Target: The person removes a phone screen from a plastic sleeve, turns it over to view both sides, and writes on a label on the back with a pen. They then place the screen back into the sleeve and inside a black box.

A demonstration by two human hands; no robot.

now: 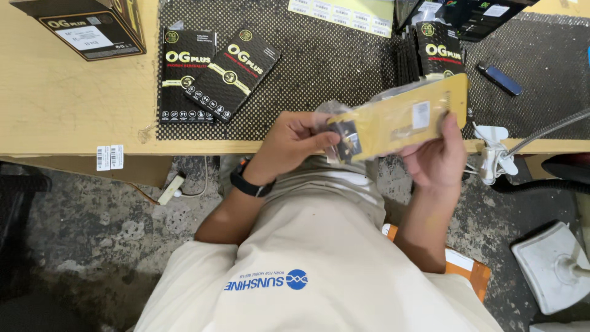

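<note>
I hold a flat yellow packet (399,120) with a white label just above the table's front edge, over my lap. My right hand (437,158) grips it from below at its right end. At its left end my left hand (289,142), with a black watch on the wrist, pinches a clear plastic flap with a small dark part (348,136) inside. Both hands are closed on the packet.
Two flat black boxes (184,74) (235,69) lie on a black mesh mat (332,67) on the wooden table (61,104). A black carton (92,27) sits far left, stacked black boxes (439,49) and a blue device (499,79) far right. A white clamp (491,152) grips the edge.
</note>
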